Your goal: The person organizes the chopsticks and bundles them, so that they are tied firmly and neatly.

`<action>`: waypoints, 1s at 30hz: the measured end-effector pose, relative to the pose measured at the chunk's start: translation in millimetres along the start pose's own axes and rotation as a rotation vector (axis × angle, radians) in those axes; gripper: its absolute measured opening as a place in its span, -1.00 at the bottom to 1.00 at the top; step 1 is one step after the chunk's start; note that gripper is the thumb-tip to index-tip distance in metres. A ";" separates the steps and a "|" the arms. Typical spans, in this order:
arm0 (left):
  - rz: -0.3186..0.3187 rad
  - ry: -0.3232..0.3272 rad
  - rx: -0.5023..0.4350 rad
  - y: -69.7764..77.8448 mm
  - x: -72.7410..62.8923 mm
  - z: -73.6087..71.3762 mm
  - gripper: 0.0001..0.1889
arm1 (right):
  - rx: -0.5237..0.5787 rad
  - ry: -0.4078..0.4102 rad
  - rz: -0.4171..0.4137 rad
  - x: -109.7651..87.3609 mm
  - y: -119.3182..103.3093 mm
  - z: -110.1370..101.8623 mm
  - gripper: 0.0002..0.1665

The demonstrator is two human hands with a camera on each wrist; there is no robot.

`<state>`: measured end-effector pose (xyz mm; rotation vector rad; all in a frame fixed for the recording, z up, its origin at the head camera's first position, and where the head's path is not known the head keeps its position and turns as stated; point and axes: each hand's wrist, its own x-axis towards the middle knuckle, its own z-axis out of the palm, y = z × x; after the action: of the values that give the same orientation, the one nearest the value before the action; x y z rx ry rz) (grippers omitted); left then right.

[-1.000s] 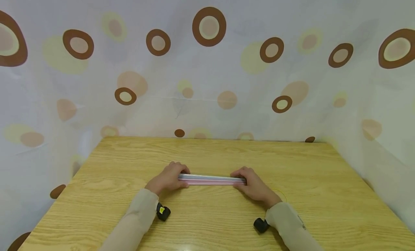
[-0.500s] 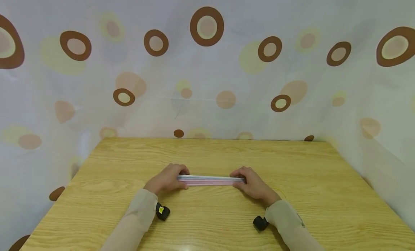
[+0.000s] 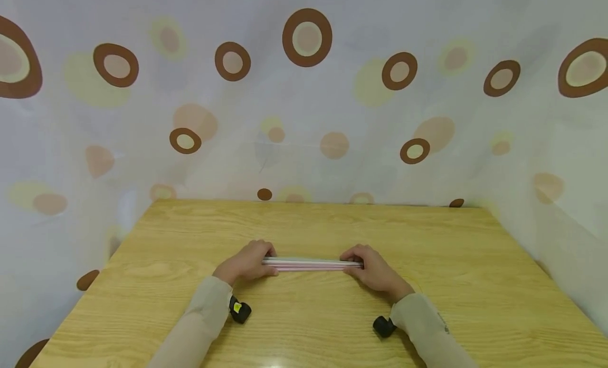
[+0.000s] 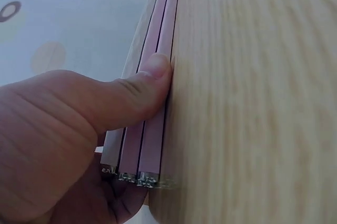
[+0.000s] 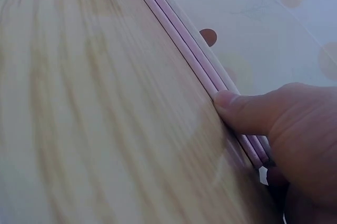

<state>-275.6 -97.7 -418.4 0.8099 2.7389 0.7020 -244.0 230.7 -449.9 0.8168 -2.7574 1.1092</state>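
Observation:
Several long, slim sticks [image 3: 309,266], pink and whitish, lie side by side in a straight bundle between my hands, low over the table. My left hand [image 3: 246,261] grips one end. In the left wrist view its thumb presses across the flat pink sides of the sticks [image 4: 151,145], whose ends look silvery and patterned. The other end is in my right hand [image 3: 372,267], its thumb laid along the near side of the sticks [image 5: 184,42] in the right wrist view. Most fingers are hidden behind the bundle. I cannot tell exactly how many sticks there are.
A wood-grain table [image 3: 304,326] stretches around both hands. Behind it hangs a pale curtain [image 3: 285,104] with brown and peach ring patterns, also along the sides. A black camera sits on each wrist.
Both hands keep their grip and barely move. The bundle's visible stripes shift slightly, showing less blue-grey and more white, as if tilted or turned a little.

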 end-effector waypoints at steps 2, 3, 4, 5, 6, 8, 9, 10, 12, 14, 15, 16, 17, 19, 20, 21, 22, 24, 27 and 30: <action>-0.010 -0.010 0.011 0.3 -1.5 0.9 -0.74 | -0.020 -0.001 -0.018 -0.1 -0.1 1.2 -0.79; -0.011 -0.011 0.016 0.2 -2.1 1.3 -0.74 | -0.036 -0.002 -0.027 0.2 -0.3 1.7 -0.80; -0.010 -0.010 0.022 0.0 -2.5 1.8 -0.75 | -0.058 -0.004 -0.040 0.6 -0.6 2.0 -0.81; -0.008 -0.009 0.031 -0.1 -2.8 2.0 -0.75 | -0.083 -0.007 -0.054 1.2 -0.8 2.3 -0.83; -0.008 -0.008 0.038 -0.4 -2.6 2.5 -0.75 | -0.112 -0.016 -0.072 1.7 -1.0 2.4 -0.84; -0.007 -0.007 0.049 -0.5 -2.7 3.2 -0.74 | -0.179 -0.036 -0.104 2.7 -1.8 2.9 -0.87; -0.010 -0.006 0.051 -0.4 -2.8 3.6 -0.73 | -0.204 -0.047 -0.105 2.7 -3.0 3.1 -0.89; -0.013 -0.008 0.051 -0.4 -2.9 4.0 -0.72 | -0.230 -0.058 -0.110 2.5 -4.1 3.2 -0.90; -0.019 -0.011 0.043 -0.3 -3.3 4.9 -0.70 | -0.269 -0.075 -0.115 1.4 -6.9 3.5 -0.91; -0.019 -0.016 0.042 -1.0 -4.0 5.9 -0.69 | -0.293 -0.084 -0.111 0.4 -9.7 4.3 -0.90; -0.016 -0.020 0.043 -1.6 -4.3 6.4 -0.70 | -0.298 -0.088 -0.106 0.1 -11.4 4.6 -0.90; -0.012 -0.023 0.044 -2.2 -4.5 6.7 -0.70 | -0.301 -0.089 -0.107 0.2 -12.5 4.8 -0.90; -0.005 -0.025 0.048 -2.6 -4.5 6.6 -0.71 | -0.310 -0.088 -0.109 0.3 -13.5 5.1 -0.90; 0.007 -0.034 0.056 -2.8 -4.3 6.2 -0.71 | -0.331 -0.080 -0.117 1.1 -14.7 5.7 -0.90; 0.008 -0.036 0.054 -2.2 -4.0 5.8 -0.71 | -0.344 -0.073 -0.126 1.6 -15.4 5.8 -0.90; 0.007 -0.036 0.054 -1.5 -3.7 5.2 -0.70 | -0.353 -0.063 -0.139 2.2 -16.1 5.7 -0.90; 0.005 -0.033 0.053 -0.5 -3.6 4.2 -0.69 | -0.366 -0.054 -0.151 2.9 -16.7 5.7 -0.90; -0.005 -0.034 0.057 2.2 -3.4 2.8 -0.67 | -0.386 -0.038 -0.168 3.9 -17.5 5.5 -0.90; -0.022 -0.029 0.080 5.5 -3.1 1.8 -0.65 | -0.393 -0.034 -0.166 4.9 -18.7 5.0 -0.90; -0.027 -0.040 0.115 8.0 -2.2 2.3 -0.64 | -0.390 -0.051 -0.139 5.0 -18.9 4.3 -0.91</action>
<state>-269.4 -92.1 -416.3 0.8001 2.7694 0.5213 -238.3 214.3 -439.9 0.9682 -2.7690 0.5082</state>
